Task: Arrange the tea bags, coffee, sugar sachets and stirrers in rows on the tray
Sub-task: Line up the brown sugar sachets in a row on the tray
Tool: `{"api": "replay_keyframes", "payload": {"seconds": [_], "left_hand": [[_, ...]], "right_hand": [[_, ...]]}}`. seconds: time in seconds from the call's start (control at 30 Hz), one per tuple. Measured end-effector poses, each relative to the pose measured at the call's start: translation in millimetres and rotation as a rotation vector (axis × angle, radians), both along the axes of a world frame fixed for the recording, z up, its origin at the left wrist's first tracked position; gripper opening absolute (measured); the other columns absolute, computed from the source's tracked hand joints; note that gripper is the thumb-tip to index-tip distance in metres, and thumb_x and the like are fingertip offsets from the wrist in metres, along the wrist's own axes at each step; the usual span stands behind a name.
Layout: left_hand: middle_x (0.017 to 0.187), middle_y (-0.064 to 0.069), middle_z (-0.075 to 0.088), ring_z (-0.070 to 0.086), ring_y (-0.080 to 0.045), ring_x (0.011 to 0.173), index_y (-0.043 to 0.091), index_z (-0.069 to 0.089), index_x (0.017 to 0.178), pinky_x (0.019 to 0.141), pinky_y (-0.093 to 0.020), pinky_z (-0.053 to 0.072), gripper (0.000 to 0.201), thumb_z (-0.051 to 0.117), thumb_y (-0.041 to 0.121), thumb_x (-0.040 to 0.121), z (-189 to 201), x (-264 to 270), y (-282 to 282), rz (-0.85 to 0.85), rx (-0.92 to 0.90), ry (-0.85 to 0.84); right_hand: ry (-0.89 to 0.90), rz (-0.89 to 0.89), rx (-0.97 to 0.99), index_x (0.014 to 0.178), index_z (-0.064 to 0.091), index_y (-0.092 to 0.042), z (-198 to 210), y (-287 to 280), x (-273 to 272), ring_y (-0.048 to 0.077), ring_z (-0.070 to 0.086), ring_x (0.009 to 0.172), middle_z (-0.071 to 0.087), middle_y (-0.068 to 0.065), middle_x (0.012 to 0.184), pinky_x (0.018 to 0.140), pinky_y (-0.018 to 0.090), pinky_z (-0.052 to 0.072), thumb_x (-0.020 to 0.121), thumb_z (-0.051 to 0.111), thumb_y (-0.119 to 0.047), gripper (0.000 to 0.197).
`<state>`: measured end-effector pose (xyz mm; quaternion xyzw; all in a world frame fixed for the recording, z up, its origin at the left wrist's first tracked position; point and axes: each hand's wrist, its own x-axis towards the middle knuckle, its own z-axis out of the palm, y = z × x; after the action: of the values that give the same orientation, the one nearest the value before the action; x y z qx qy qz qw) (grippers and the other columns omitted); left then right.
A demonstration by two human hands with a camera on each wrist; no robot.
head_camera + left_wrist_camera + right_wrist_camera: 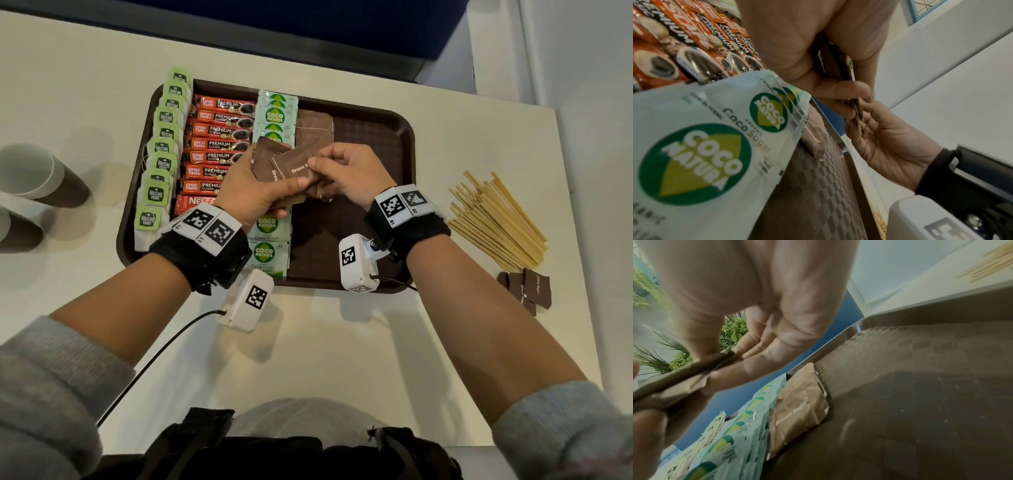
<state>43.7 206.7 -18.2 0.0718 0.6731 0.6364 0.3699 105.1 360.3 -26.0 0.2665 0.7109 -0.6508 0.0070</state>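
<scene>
Several brown sugar sachets sat fanned in the left hand, thumb clamped across them above the brown tray. The right hand pinched the top one, white lettering reading "Brown S…". On the tray lay rows: green McCoy tea bags, orange Great Taste Premium coffee sticks, pale Coco Natura sugar packets. Wooden stirrers lay heaped on the table to the right of the tray.

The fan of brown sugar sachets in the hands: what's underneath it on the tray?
Under the held brown sugar sachets, the dark brown plastic tray shows bare floor to the right; green-and-white coco sugar sachets continue below. Both hands cover the middle of those rows.
</scene>
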Motion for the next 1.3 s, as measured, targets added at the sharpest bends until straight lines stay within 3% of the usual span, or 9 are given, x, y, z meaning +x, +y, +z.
{"api": "replay_keyframes", "payload": {"seconds": [0.17,0.27,0.33,0.43,0.53,0.7,0.9,1.07,1.3], "left_hand": [[0.085,0.006,0.069,0.066,-0.007,0.054,0.018,0.049,0.108,0.042,-0.020,0.048,0.040,0.072,0.003,0.079,-2,0,0,-0.003,0.000,0.043],[0.078,0.010,0.072,0.069,-0.007,0.062,0.016,0.052,0.107,0.073,-0.044,0.053,0.043,0.074,0.000,0.075,-6,-4,-2,-0.015,-0.009,0.070],[0.083,0.009,0.072,0.069,-0.007,0.066,0.015,0.053,0.110,0.080,-0.051,0.052,0.047,0.077,0.001,0.072,-7,-5,-2,-0.022,-0.030,0.096],[0.090,0.007,0.069,0.068,-0.006,0.061,0.018,0.053,0.108,0.056,-0.033,0.056,0.044,0.078,0.008,0.074,-6,-5,-2,-0.038,-0.043,0.138],[0.090,0.004,0.068,0.067,-0.009,0.056,0.026,0.052,0.098,0.036,-0.019,0.045,0.035,0.076,0.012,0.077,-6,-7,-3,-0.017,-0.038,0.142],[0.092,-0.002,0.071,0.068,-0.013,0.056,0.028,0.053,0.097,0.036,-0.018,0.043,0.034,0.074,0.008,0.078,-11,-12,-6,0.058,-0.030,0.099],[0.081,0.004,0.070,0.070,-0.010,0.065,0.022,0.055,0.091,0.053,-0.026,0.056,0.034,0.071,-0.005,0.077,-13,-22,-10,0.197,0.039,0.136],[0.070,0.008,0.070,0.068,-0.007,0.054,0.023,0.053,0.090,0.042,-0.021,0.051,0.034,0.070,-0.004,0.079,-8,-20,-9,0.189,0.034,0.116],[0.077,0.007,0.070,0.067,-0.009,0.050,0.028,0.053,0.090,0.033,-0.016,0.041,0.034,0.072,0.002,0.078,-9,-16,-8,0.167,-0.012,0.111]], "right_hand": [[-0.018,-0.034,0.004,0.075,0.063,-0.015,2,-2,1,0.004,0.060,0.056,0.058,0.001,0.072,0.052,0.018,0.051,0.091,0.059,-0.010,0.016],[0.043,-0.018,0.082,0.078,0.064,-0.018,3,2,2,0.002,0.061,0.057,0.063,-0.001,0.073,0.055,0.018,0.051,0.081,0.071,-0.012,0.010],[0.059,-0.015,0.165,0.077,0.065,-0.021,0,6,2,0.009,0.062,0.066,0.065,0.002,0.075,0.065,0.025,0.054,0.074,0.078,-0.015,0.015],[0.050,-0.053,0.238,0.074,0.065,-0.025,-4,11,3,0.013,0.063,0.074,0.067,0.002,0.077,0.078,0.033,0.054,0.074,0.078,-0.017,0.015],[0.040,-0.082,0.265,0.073,0.064,-0.025,-7,13,6,0.013,0.063,0.071,0.067,-0.001,0.073,0.077,0.033,0.055,0.078,0.074,-0.016,0.015],[0.017,-0.196,0.192,0.074,0.058,-0.018,-13,19,11,0.007,0.061,0.059,0.065,0.000,0.069,0.059,0.019,0.053,0.085,0.066,-0.007,0.018],[-0.138,-0.157,0.310,0.080,0.064,-0.018,-26,19,19,0.011,0.064,0.064,0.064,-0.002,0.069,0.067,0.022,0.056,0.083,0.070,-0.010,0.010],[-0.204,-0.103,0.349,0.090,0.067,-0.005,-30,9,19,0.011,0.063,0.060,0.061,0.001,0.065,0.064,0.020,0.057,0.082,0.070,-0.006,0.009],[-0.243,-0.125,0.406,0.081,0.066,-0.012,-32,8,17,0.014,0.066,0.063,0.061,-0.003,0.063,0.071,0.027,0.058,0.078,0.074,-0.011,0.009]]}}
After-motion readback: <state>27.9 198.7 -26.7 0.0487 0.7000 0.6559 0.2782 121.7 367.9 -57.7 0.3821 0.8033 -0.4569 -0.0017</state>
